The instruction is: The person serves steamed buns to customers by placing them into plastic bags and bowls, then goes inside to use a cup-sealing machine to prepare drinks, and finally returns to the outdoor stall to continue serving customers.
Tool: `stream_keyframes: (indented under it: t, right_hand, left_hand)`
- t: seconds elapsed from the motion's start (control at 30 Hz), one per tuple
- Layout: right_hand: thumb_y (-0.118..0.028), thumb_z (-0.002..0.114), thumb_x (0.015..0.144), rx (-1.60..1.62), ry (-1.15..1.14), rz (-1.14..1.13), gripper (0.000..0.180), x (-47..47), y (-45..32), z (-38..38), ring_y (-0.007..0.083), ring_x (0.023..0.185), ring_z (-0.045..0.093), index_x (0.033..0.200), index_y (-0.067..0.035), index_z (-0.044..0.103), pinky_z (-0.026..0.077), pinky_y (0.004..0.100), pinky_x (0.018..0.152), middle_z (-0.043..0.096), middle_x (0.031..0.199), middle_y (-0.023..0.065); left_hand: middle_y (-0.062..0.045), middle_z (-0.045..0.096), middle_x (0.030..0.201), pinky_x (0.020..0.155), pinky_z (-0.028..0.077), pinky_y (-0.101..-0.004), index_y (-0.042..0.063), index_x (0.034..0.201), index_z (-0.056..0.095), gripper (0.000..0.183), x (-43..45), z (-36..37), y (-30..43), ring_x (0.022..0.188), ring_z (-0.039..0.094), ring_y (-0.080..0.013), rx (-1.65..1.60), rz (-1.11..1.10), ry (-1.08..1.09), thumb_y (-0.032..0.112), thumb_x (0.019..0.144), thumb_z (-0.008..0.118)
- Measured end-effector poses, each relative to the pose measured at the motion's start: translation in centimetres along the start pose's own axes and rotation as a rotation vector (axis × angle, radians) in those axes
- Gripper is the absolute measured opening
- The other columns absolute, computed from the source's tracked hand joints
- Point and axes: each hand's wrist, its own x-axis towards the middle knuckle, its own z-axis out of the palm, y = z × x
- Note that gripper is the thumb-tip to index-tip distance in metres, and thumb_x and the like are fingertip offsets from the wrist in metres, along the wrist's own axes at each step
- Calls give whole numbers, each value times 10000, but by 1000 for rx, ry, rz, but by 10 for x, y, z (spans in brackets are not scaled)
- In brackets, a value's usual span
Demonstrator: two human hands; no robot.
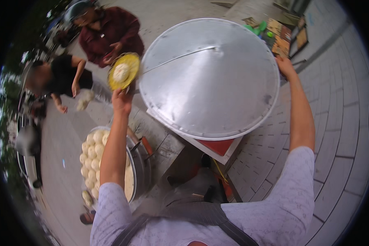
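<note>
My left hand (121, 101) reaches forward and grips the near edge of a round yellow plate (132, 69). One pale steamed bun (121, 73) sits on the plate. At the far right rim of a large, shallow conical metal lid (209, 89), my right hand (286, 67) is closed, its fingertips hidden at the edge. A thin metal rod (178, 59) runs from the lid's peak towards its left rim. Below my left forearm stands a round metal steamer pot (140, 172) with rows of pale buns (92, 150), partly covered by the arm.
A person in a dark red jacket (110, 27) stands just beyond the plate. Another person in a black top (69, 72) is at the left, beside a clear bag (85, 98). A red-topped stand (216, 146) shows under the lid; a tiled wall (332, 123) rises at right.
</note>
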Motion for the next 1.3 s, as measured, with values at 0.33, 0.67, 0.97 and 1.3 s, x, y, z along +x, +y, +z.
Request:
stream_keyframes:
  t: [0.33,0.67,0.97,1.3]
  right_hand:
    - [-89,613,949,356,-137,-516,338,-270,-294,14,153,1024,618,1284,-45,605,500,280,883,651,1088,72]
    - [-140,753,803,166,-610,-881,552,-496,-475,297,361,1109,547,1311,-58,553,461,414,937,543,1221,187]
    - [-221,784,746,-419,-443,-1034,455,-554,-515,403,407,1080,529,1153,-94,627,478,435,905,510,1258,198]
    - [-111,703,832,315,-538,-558,271,-494,-479,400,253,957,605,1084,-77,612,524,373,762,586,1063,115]
  left_hand:
    - [-183,679,1095,1031,463,-470,-31,1165,562,360,-130,-77,76,1054,638,-327,-98,112,16,191,881,562]
    - [-177,618,1250,1037,468,-465,-29,1282,511,395,-372,-315,231,1135,610,-311,-20,216,296,158,934,526]
    - [-143,601,1297,963,531,-415,-15,1330,478,420,-502,-408,217,1142,625,-262,-108,312,514,127,937,504]
    - [-141,596,1297,935,544,-410,-25,1365,437,482,-482,-372,156,1133,630,-270,-244,167,489,132,915,512]
